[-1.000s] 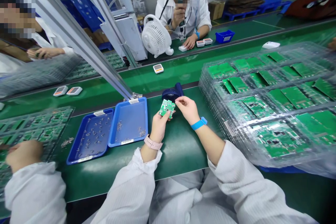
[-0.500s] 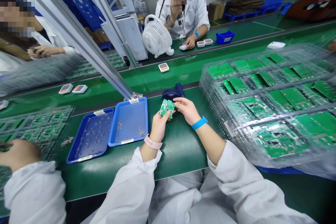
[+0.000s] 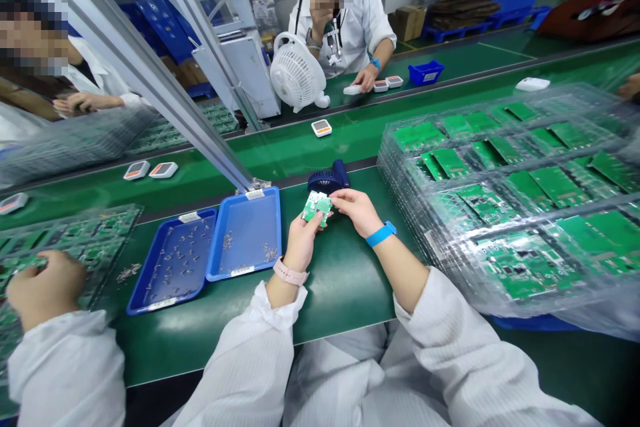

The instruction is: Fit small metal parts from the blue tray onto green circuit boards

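Observation:
My left hand (image 3: 301,239) is closed on a small green circuit board (image 3: 317,208), its thumb lying over the board's lower edge. My right hand (image 3: 356,208) reaches in from the right, fingers pinched together at the board's right edge. Whether those fingertips hold a tiny part or only the board's edge is too small to make out. Just behind the board lies a dark blue handheld fan (image 3: 327,178). To the left of my hands are two blue trays, a nearer tray (image 3: 245,233) and a farther-left tray (image 3: 173,260), with many tiny metal parts scattered in them.
Stacked clear plastic trays (image 3: 500,213) of green boards fill the right side. At left, a co-worker's hand (image 3: 50,283) is over another board tray (image 3: 107,240). A metal post (image 3: 200,127) slants up behind the blue trays. White timers (image 3: 321,128) sit on the green belt (image 3: 280,147).
The board in my left hand has tilted slightly. The white timers on the belt have shifted right. The co-worker's hand at left has moved a little right over its tray.

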